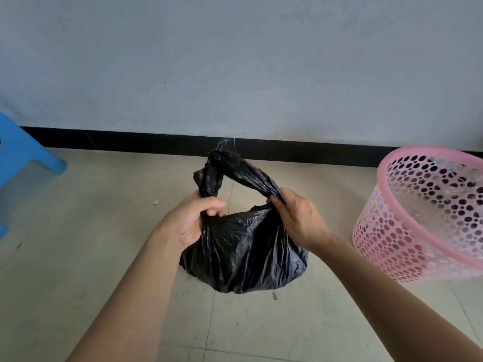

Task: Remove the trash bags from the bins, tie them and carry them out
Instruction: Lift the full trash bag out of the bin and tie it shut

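A black trash bag is seen at the centre of the frame, its bulging body resting on the tiled floor. Two gathered, twisted strands of the bag's top are drawn upward and joined in a knot above the body, so that a loop is formed between them.

The left strand is gripped by the left hand just below the knot, where the strand meets the bag's body. Its fingers are curled round the plastic, with the thumb side turned up. The right strand is pinched at its lower end by the right hand, whose fingers are bent down over the plastic with the back of the hand facing the camera. Both bare forearms are extended from the lower corners of the frame toward the bag.

A pink perforated bin is placed on the floor at the right edge, near the bag but apart from it, its rim tilted toward the upper left. Part of a blue stool is seen at the left edge. Small scraps are scattered on the floor. A black baseboard and a grey wall are seen behind.
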The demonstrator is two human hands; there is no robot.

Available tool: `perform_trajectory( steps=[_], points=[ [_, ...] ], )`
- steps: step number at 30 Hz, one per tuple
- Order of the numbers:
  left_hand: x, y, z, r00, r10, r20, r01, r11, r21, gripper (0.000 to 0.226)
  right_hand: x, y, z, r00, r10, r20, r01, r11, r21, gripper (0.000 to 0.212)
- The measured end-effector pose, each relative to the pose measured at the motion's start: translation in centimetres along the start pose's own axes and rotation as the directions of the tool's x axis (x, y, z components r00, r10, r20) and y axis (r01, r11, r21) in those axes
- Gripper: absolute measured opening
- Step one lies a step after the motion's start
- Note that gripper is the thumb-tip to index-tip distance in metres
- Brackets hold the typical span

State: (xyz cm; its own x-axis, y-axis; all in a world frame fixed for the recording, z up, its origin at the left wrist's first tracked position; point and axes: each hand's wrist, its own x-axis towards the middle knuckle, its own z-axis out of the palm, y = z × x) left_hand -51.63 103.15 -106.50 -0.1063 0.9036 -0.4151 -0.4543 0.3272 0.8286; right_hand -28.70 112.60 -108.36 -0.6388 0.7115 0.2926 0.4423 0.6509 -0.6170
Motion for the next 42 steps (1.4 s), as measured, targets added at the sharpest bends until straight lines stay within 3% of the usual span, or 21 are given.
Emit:
perform_trajectory(
  steps=[5,9,11,14,16,17,18,21,25,28,31,34,37,39,40,42],
  points=[
    [-1.1,-0.4,0.5,0.986,-0.057,0.156,0.023,0.977,0.212,0.024,0.0,-0.6,0.3,0.967,-0.132,0.217,0.170,0.971,-0.167,0.024],
    [-1.6,-0.1,2.6,0.995,-0.087,0.047,0.067,0.942,0.329,0.038,-0.2,-0.7,1.2,0.947,-0.120,0.297,0.209,0.934,-0.289,0.035],
    [-1.5,-0.1,3.0,0.998,-0.057,0.008,0.052,0.961,0.273,0.043,0.0,-0.7,1.0,0.945,-0.044,0.326,0.130,0.960,-0.249,0.033],
    [-1.3,-0.5,3.0,0.998,-0.037,0.056,0.026,0.983,0.180,0.049,0.6,-0.2,-0.1,0.878,0.182,0.442,-0.192,0.981,-0.021,0.026],
    [-1.3,-0.6,3.0,0.996,-0.044,0.084,0.030,0.987,0.157,0.049,0.9,-0.5,-1.3,0.814,0.268,0.514,-0.408,0.895,0.179,0.081],
    [-1.2,-0.6,3.1,0.994,-0.047,0.096,0.030,0.986,0.166,0.049,0.9,-0.7,-1.6,0.818,0.285,0.500,-0.469,0.833,0.293,0.103],
    [-1.2,-0.4,3.3,0.993,-0.050,0.106,0.030,0.982,0.186,0.049,1.1,-1.2,-1.9,0.843,0.284,0.458,-0.482,0.775,0.407,0.111],
    [-0.9,-0.4,3.9,0.991,-0.051,0.120,0.018,0.966,0.258,0.049,2.5,-3.4,-3.3,0.901,0.332,0.277,-0.432,0.665,0.609,0.095],
    [-0.7,-0.6,4.2,0.983,-0.050,0.177,-0.011,0.944,0.328,0.044,4.6,-5.3,-4.3,0.910,0.398,0.118,-0.336,0.538,0.773,0.026],
    [-0.6,-0.7,3.9,0.972,0.027,0.235,-0.047,0.996,0.079,0.038,5.0,-5.4,-4.7,0.911,0.411,0.025,-0.207,0.404,0.891,0.022],
    [-0.3,-0.4,3.4,0.964,0.040,0.263,-0.024,0.998,-0.064,0.048,4.3,-5.0,-4.8,0.917,0.392,0.074,-0.151,0.168,0.974,0.020],
    [-0.2,-0.5,3.2,0.966,0.065,0.248,-0.022,0.984,-0.175,0.053,3.2,-4.3,-4.5,0.883,0.444,0.155,-0.184,0.023,0.983,0.019],
    [-0.1,-0.6,3.2,0.972,0.189,0.143,-0.115,0.903,-0.414,0.038,2.1,-3.3,-3.1,0.827,0.423,0.370,-0.462,0.137,0.876,0.018],
    [-0.1,-0.6,3.3,0.974,0.191,0.117,-0.109,0.860,-0.498,0.030,1.2,-2.7,-1.9,0.717,0.391,0.577,-0.686,0.249,0.684,0.022],
    [-0.2,-0.8,3.4,0.976,0.177,0.126,-0.090,0.858,-0.506,0.029,0.9,-2.5,-1.4,0.670,0.387,0.634,-0.740,0.280,0.611,0.025],
    [-0.3,-1.0,3.3,0.976,0.158,0.148,-0.070,0.877,-0.476,0.033,0.7,-2.0,-1.3,0.646,0.402,0.649,-0.763,0.328,0.557,0.026]
  ],
)
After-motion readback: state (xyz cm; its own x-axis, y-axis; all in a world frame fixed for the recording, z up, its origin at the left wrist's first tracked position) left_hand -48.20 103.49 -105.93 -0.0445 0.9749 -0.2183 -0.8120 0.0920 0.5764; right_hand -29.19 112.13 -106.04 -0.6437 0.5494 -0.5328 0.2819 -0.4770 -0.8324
